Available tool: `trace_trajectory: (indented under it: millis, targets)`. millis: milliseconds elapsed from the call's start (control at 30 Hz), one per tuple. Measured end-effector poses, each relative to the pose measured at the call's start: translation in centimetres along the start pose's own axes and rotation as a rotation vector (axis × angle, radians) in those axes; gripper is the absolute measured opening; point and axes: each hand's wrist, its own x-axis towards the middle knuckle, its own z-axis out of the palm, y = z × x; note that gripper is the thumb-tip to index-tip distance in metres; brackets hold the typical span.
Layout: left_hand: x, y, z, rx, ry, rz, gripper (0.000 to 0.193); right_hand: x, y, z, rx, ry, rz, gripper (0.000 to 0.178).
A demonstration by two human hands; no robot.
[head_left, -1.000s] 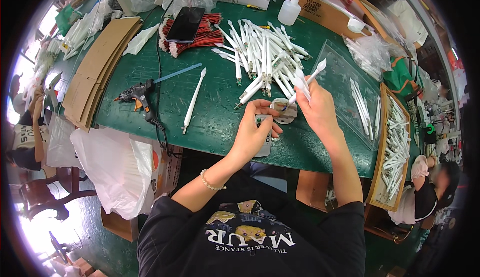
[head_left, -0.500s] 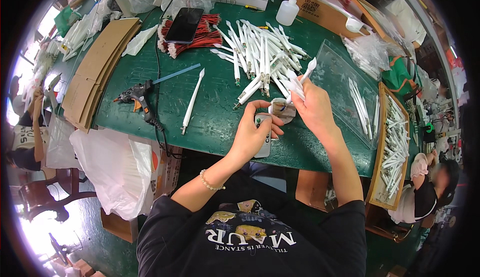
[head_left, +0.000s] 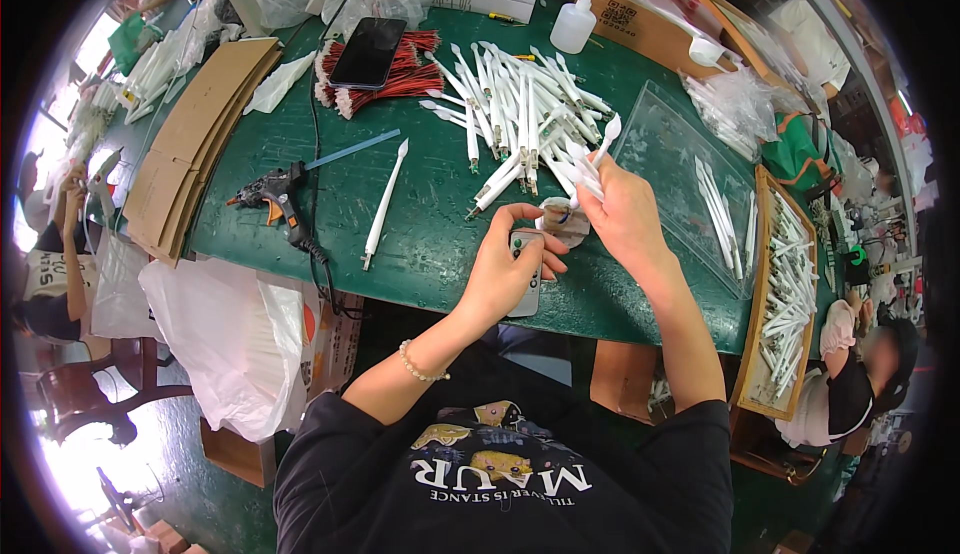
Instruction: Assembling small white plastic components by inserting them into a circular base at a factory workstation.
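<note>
At the far left of the green worktop (head_left: 440, 224) we see a stack of cardboard strips (head_left: 195, 144), and just right of it a black and orange glue gun (head_left: 275, 194) with its cord running off the near edge. A pale blue stick (head_left: 350, 149) lies beyond the gun, and a single white pen-like stick (head_left: 385, 204) lies by itself, pointing away from us. Further back rests a dark phone (head_left: 368, 39) on a bundle of red wires (head_left: 400, 79).

Our left hand (head_left: 505, 274) sits near the front edge, fingers curled round a small grey device (head_left: 525, 274) which it grips against the worktop, the thumb across its top. Touching it on the right is a small roll of tape (head_left: 568, 222), between both hands.

Our right hand (head_left: 625, 214) has its fingers closed on a bunch of white sticks (head_left: 590, 169), which rise tilted away from us above the tape roll. Behind the hands lies the big heap of white sticks (head_left: 520, 109), with a white squeeze bottle (head_left: 578, 22) beyond it.

To the right lies a clear plastic tray (head_left: 680, 169) holding a few sticks, then a wooden tray (head_left: 790, 294) full of them at the worktop's end.
</note>
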Motion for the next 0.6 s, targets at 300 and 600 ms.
trace_trajectory:
  millis: [300,600]
  targets:
    - [-0.01,0.06,-0.01,0.012,-0.015,0.002,0.030,0.20,0.12,-0.02,0.039,-0.015,0.061,0.028]
    - [0.00,-0.04,-0.01,0.006,-0.016,-0.003,0.030,0.47,0.35,0.21,0.030,-0.009,0.077,0.030]
